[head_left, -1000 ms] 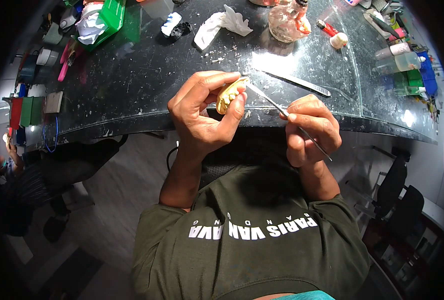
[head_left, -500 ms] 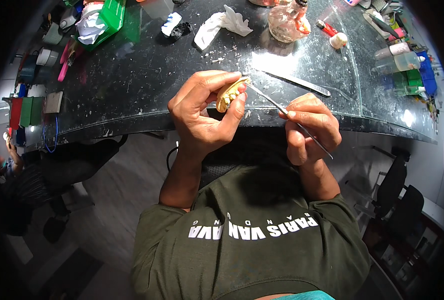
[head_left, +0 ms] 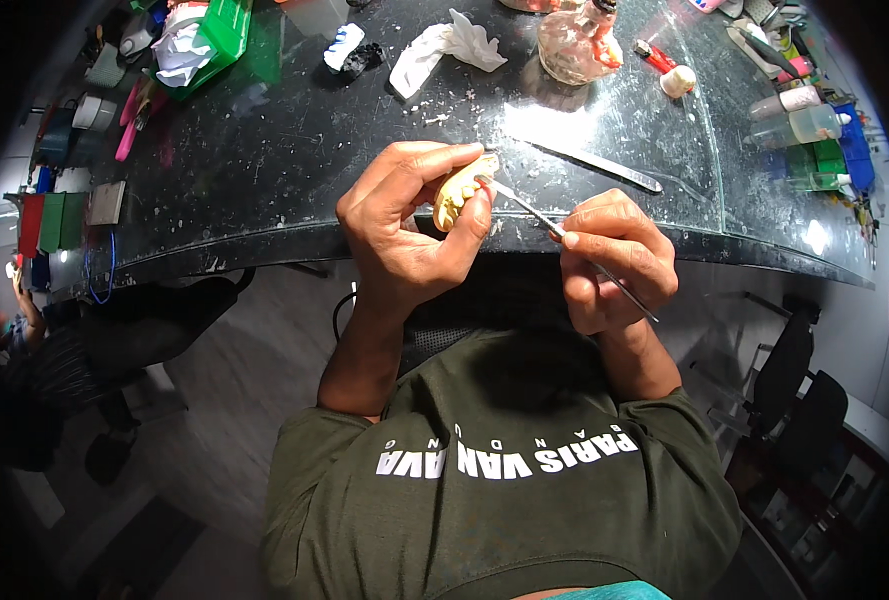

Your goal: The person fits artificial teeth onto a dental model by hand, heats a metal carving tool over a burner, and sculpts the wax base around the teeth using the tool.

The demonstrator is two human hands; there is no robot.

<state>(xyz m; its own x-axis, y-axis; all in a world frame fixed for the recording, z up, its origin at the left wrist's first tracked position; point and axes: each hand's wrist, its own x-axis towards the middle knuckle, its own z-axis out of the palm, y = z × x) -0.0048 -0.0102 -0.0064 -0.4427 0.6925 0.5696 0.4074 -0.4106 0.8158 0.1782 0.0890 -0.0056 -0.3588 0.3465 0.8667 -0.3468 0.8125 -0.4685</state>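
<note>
My left hand (head_left: 410, 235) grips a yellowish dental cast (head_left: 456, 195) between thumb and fingers, above the front edge of the dark worktop (head_left: 275, 190). My right hand (head_left: 620, 255) is closed around a thin metal tool (head_left: 529, 206), held diagonally with its upper tip at the cast, by my left thumb. A flat metal bar or spatula (head_left: 615, 172) lies on the worktop behind my hands. A crumpled white tissue (head_left: 435, 55) and a small white-and-blue item (head_left: 343, 48) beside a black lump (head_left: 365, 58) lie farther back.
A stained glass jar (head_left: 575, 55) and red object (head_left: 655, 58) stand behind. A green bin (head_left: 223, 50) is at back left; bottles (head_left: 805, 125) and containers line the right. A co-worker (head_left: 25, 320) is at far left, chairs (head_left: 795, 370) at right.
My right hand has moved slightly left and down; the tool's tip has shifted from the cast's upper edge onto its face. My left hand is nearly still.
</note>
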